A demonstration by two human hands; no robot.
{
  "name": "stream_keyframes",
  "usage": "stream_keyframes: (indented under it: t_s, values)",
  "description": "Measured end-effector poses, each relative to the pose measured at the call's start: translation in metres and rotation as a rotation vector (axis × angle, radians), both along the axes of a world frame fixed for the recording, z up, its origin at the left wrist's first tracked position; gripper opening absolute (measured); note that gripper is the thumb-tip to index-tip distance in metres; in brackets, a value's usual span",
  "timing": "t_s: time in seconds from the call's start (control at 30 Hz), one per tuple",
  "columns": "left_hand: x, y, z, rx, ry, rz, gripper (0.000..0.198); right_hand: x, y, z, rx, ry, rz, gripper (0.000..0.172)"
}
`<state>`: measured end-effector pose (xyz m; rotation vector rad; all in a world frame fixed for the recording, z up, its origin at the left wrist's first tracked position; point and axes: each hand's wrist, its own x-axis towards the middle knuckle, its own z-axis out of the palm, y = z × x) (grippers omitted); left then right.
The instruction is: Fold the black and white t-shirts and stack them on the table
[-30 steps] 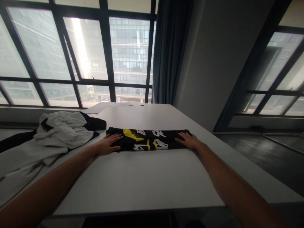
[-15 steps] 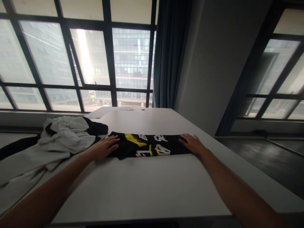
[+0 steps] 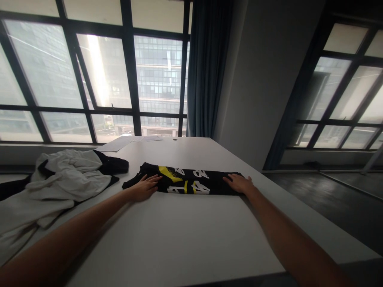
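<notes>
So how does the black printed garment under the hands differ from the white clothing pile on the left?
The black printed garment is folded into a flat, narrow strip; the white clothing pile is crumpled and loose. The garment bears yellow and white print; the pile shows none. Left hand and right hand rest on the garment only. Both lie on the white table.

A white table (image 3: 191,231) fills the near scene. On its left side lies a crumpled heap of white and black clothes (image 3: 60,179). Sheets of paper (image 3: 119,143) rest at the far left edge. Beyond stands a large dark-framed window (image 3: 89,79) showing an office building (image 3: 155,79). A blue-grey curtain (image 3: 206,67) hangs beside a grey wall (image 3: 263,79). Another window (image 3: 344,95) is far right.
</notes>
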<state>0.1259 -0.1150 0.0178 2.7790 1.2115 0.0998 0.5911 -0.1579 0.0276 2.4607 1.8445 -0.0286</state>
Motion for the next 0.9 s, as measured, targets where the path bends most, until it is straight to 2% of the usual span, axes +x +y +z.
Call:
stream_keyframes:
  t_s: [0.1,0.2,0.27,0.33,0.43,0.53,0.67,0.77,0.9]
  values:
    - [0.009,0.037,-0.003,0.167,0.032,0.089,0.048,-0.011,-0.009,0.013,-0.014,-0.045,-0.075,0.068]
    - [0.008,0.071,-0.002,0.243,0.051,0.287,0.058,-0.027,-0.021,0.029,0.019,-0.079,-0.031,0.069]
    - [-0.002,0.091,0.001,0.204,0.005,0.458,0.062,-0.036,-0.027,0.038,0.067,-0.029,0.052,0.069]
    - [-0.017,0.106,0.005,0.144,-0.060,0.609,0.063,-0.039,-0.029,0.042,0.112,0.036,0.142,0.062]
    - [-0.043,0.121,0.012,0.092,-0.119,0.761,0.069,-0.036,-0.026,0.039,0.131,0.115,0.258,0.044]
    - [-0.063,0.131,0.016,0.064,-0.161,0.886,0.063,-0.033,-0.023,0.034,0.106,0.259,0.353,0.039]
    - [-0.073,0.145,0.019,0.022,-0.219,0.916,0.038,-0.038,-0.025,0.034,0.038,0.403,0.407,0.045]
    - [-0.069,0.155,0.020,-0.029,-0.308,0.836,0.029,-0.040,-0.027,0.036,-0.028,0.422,0.398,0.046]
    - [-0.062,0.163,0.023,-0.091,-0.431,0.738,0.025,-0.038,-0.027,0.034,-0.032,0.417,0.390,0.043]
